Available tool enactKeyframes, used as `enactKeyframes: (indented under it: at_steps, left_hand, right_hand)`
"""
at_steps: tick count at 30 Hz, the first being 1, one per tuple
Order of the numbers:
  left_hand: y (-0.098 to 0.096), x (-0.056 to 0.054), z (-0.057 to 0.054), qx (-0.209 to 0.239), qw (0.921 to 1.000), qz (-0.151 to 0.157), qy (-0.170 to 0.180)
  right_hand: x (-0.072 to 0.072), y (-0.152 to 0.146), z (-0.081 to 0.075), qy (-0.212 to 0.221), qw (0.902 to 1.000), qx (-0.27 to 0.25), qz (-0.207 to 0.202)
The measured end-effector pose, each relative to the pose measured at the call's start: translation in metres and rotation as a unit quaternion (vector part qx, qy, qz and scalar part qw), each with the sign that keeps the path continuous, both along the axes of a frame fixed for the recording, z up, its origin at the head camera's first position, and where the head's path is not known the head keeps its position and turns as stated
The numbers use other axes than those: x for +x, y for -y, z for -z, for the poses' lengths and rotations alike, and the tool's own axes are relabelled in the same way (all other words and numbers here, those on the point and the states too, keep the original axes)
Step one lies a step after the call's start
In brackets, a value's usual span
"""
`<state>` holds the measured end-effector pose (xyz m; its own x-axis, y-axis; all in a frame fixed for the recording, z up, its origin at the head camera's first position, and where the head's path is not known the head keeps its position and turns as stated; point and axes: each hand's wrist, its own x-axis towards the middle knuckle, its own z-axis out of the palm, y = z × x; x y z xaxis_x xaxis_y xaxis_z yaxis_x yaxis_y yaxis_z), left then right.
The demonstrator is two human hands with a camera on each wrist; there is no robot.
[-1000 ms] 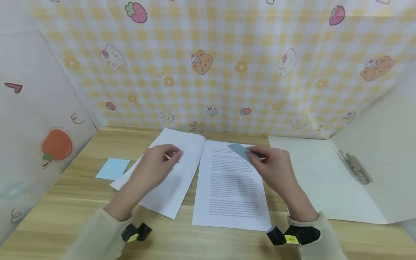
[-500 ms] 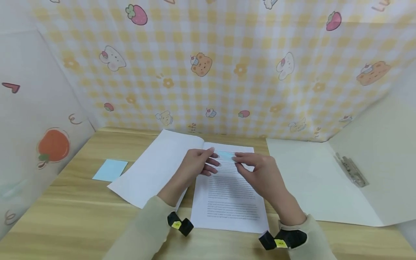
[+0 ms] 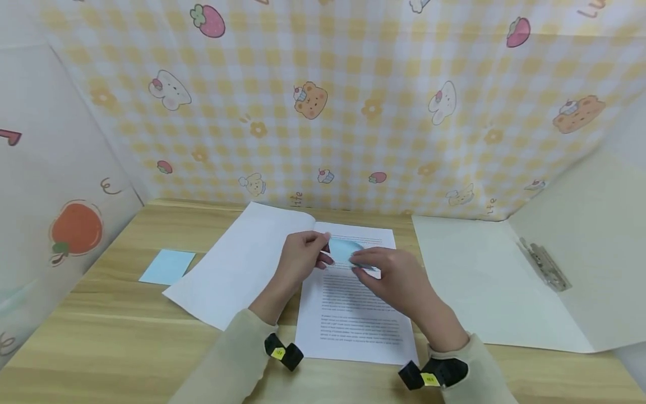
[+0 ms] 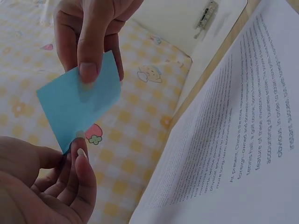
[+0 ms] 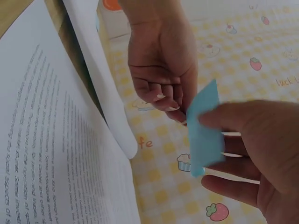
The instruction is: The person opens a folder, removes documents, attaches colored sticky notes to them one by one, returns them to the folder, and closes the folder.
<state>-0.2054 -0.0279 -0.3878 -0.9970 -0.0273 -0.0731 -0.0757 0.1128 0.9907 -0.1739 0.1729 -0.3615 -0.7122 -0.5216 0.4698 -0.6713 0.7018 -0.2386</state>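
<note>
A light blue sticky note (image 3: 343,250) is held between both hands above the printed page (image 3: 353,320). My left hand (image 3: 299,259) pinches one corner of it between thumb and fingers, seen close in the left wrist view. On the other side, my right hand (image 3: 398,275) grips the note, thumb on one face and fingers behind. In the right wrist view the note (image 5: 205,130) looks slightly bent, its lower edge curling. The printed page belongs to an opened stapled or folded set, whose turned-over white sheet (image 3: 232,269) lies to the left.
Another blue sticky note (image 3: 167,267) lies on the wooden table (image 3: 101,331) at left, beside the white sheet. To the right stands an opened white folder (image 3: 479,280) with a metal clip (image 3: 545,264). A checked yellow cloth (image 3: 373,134) hangs behind.
My left hand has come rightward from over the white sheet to the sticky note and now pinches it. The right hand has moved left and slightly down, turning the note's face into view.
</note>
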Motion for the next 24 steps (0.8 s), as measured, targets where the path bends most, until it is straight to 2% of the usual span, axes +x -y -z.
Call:
enactKeyframes:
  at_steps: [2,4,6,8,11,13,16,19,24]
  left_hand:
    - [0.0,-0.001,0.001,-0.01,0.9998,-0.011,-0.01]
    - [-0.001,-0.001,0.002,-0.024,0.9993,-0.022,-0.021]
    - [-0.001,0.0,0.002,-0.039,0.9983,-0.029,-0.031]
    - [-0.002,0.001,0.002,-0.047,0.9976,-0.031,-0.041]
    - [-0.004,0.002,0.002,-0.052,0.9971,-0.027,-0.049]
    - [-0.006,0.003,0.002,-0.053,0.9969,-0.023,-0.053]
    - [-0.008,0.004,0.003,-0.054,0.9969,-0.018,-0.054]
    - [-0.009,0.004,0.004,-0.053,0.9972,-0.007,-0.053]
    - [-0.008,0.006,0.003,-0.067,0.9964,0.003,-0.052]
  right_hand:
    - [0.0,0.001,0.002,0.006,0.9999,-0.003,-0.008]
    - [-0.001,0.001,0.004,0.015,0.9997,-0.021,0.002]
    - [-0.003,0.002,0.007,0.021,0.9976,-0.051,0.041]
    - [-0.006,0.003,0.01,0.038,0.9911,-0.087,0.093]
    - [-0.011,0.002,0.016,0.094,0.9741,-0.131,0.159]
    - [-0.014,0.002,0.02,0.156,0.959,-0.162,0.173]
    - [-0.019,0.001,0.028,0.236,0.9311,-0.212,0.18]
    - [-0.022,0.0,0.033,0.274,0.9097,-0.254,0.181]
    - [-0.024,0.0,0.038,0.316,0.8817,-0.304,0.174]
